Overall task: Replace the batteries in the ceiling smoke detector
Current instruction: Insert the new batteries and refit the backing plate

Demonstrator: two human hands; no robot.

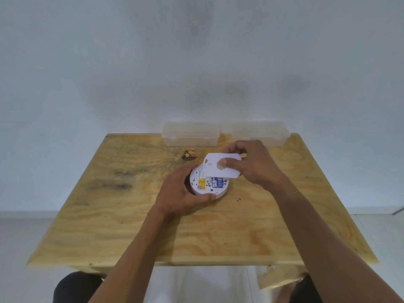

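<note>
Head camera is showing me steadying the smoke detector (208, 184) on the plywood table (131, 226), my left hand (182, 193) curling around its rim, while my right hand (251, 162) is pinching the white battery cover (220, 168) above it. Batteries (217, 182) are sitting exposed in the compartment; whether they're old or new, I cannot tell.

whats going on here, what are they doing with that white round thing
A person is working on a smoke detector lying face down on a wooden table. The left hand steadies its rim, while the right hand pinches the white battery cover, lifted clear of the compartment. Batteries sit exposed inside. Two clear plastic boxes stand closed at the table's far edge.
</note>
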